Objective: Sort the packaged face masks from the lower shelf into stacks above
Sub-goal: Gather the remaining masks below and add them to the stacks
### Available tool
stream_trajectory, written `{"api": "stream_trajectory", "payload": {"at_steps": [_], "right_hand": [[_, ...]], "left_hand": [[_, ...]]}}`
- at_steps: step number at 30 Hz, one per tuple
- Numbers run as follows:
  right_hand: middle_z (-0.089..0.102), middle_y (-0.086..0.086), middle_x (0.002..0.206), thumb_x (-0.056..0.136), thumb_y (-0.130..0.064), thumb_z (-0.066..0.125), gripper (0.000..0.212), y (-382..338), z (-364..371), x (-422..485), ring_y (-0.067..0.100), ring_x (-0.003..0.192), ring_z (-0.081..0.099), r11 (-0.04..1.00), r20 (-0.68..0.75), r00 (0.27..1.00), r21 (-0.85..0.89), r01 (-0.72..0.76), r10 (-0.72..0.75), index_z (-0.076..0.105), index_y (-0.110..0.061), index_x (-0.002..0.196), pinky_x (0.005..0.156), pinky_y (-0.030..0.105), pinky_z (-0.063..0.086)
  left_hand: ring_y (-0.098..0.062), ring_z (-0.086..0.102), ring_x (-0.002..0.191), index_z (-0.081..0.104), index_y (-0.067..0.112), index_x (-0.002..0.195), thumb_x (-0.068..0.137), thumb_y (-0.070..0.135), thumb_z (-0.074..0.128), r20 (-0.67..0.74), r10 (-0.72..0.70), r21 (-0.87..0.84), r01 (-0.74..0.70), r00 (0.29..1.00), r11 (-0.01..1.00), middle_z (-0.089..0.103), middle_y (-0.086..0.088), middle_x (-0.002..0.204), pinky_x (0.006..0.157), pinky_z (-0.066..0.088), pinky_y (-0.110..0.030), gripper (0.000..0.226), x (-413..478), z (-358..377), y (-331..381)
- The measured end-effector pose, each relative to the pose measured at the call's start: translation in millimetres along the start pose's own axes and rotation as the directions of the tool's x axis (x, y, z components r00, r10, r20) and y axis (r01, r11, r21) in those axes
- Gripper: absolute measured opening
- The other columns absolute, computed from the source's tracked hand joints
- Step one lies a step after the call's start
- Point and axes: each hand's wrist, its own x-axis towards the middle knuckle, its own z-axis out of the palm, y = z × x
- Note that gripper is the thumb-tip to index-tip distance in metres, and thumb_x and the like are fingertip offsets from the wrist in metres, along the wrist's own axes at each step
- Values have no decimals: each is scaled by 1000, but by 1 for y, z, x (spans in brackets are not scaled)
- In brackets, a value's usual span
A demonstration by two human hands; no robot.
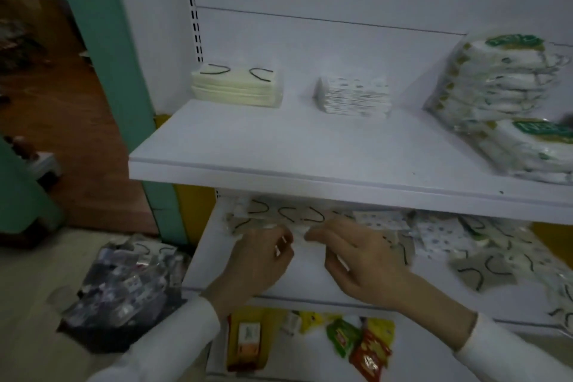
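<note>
- White metal shelving fills the view; the lower shelf (310, 276) lies under both hands, and the upper shelf (279, 146) is just above them.
- The left hand (260, 260) and right hand (362, 260) nearly meet at the fingertips, each pinching one end of a packaged mask (298, 231), though blur softens the detail.
- More loose masks (483, 260) spread out beyond the right hand.
- A cream stack (237, 85) sits above the left hand and a dotted stack (353, 96) above the right.
- The film wrap looks light, limp and slippery, so it is best held by both short edges and kept flat.
</note>
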Motion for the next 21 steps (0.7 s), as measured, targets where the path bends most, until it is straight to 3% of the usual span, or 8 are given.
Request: {"api": "stream_trajectory", "payload": {"at_steps": [3, 8, 10, 12, 14, 16, 18, 21], "right_hand": [[66, -1, 104, 82, -9, 50, 31, 12, 38, -44, 15, 90, 60, 996, 253, 965, 32, -81, 71, 65, -13, 108, 73, 23, 50], [58, -7, 118, 92, -21, 47, 38, 69, 105, -69, 5, 105, 55, 835, 577, 684, 6, -550, 447, 50, -28, 129, 90, 21, 46], [63, -2, 110, 93, -15, 52, 28, 96, 129, -60, 6, 92, 59, 688, 560, 592, 53, -724, 580, 56, -27, 118, 83, 20, 50], [68, 6, 103, 92, -9, 53, 22, 122, 159, -51, 16, 84, 65, 481, 513, 463, 107, -870, 723, 61, -25, 105, 71, 22, 51], [69, 13, 108, 91, -7, 52, 22, 147, 192, -45, 27, 96, 65, 313, 470, 325, 106, -944, 821, 67, -17, 105, 73, 23, 48], [66, 14, 117, 93, -8, 50, 25, 168, 225, -39, 28, 107, 62, 306, 444, 299, 58, -950, 845, 68, -7, 110, 80, 22, 47], [66, 13, 118, 97, -12, 43, 30, 181, 253, -31, 26, 107, 62, 375, 434, 307, -79, -924, 847, 67, -2, 112, 88, 27, 48], [69, 16, 102, 98, -13, 41, 32, 201, 287, -18, 22, 83, 61, 457, 382, 394, -88, -885, 836, 67, 6, 100, 68, 24, 41]], "left_hand": [[-7, 56, 70, 60, 21, 89, 89, 15, 56, 87, -249, -49, 254, 965, 966, 56, 11, 76, 64, 48, -21, 7, -22, 51, -51], [-9, 58, 80, 41, 39, 72, 82, 14, 56, 209, -517, -5, 530, 830, 848, 53, 13, 76, 81, 46, -21, 30, -61, 117, -129], [-9, 58, 83, 39, 40, 73, 83, 15, 58, 228, -529, 19, 539, 818, 842, 50, 16, 76, 82, 44, -18, 33, -59, 123, -146], [-5, 54, 73, 46, 33, 75, 85, 11, 60, 204, -511, 2, 521, 835, 853, 52, 13, 75, 71, 42, -12, 28, -47, 124, -163], [-4, 55, 70, 53, 23, 80, 86, 7, 60, 161, -490, -23, 500, 857, 866, 58, 8, 77, 66, 42, -9, 19, -29, 126, -181], [0, 54, 67, 55, 21, 81, 86, 4, 61, 99, -481, -47, 487, 871, 872, 60, 6, 78, 62, 41, -3, 19, -11, 130, -200], [3, 50, 62, 56, 18, 82, 87, 5, 60, 29, -485, -74, 486, 874, 871, 58, 7, 74, 56, 37, 0, 15, 8, 134, -217], [-2, 47, 60, 56, 18, 84, 90, 11, 57, -39, -508, -50, 506, 860, 861, 55, 7, 74, 52, 34, -2, 9, 35, 138, -237]]}}
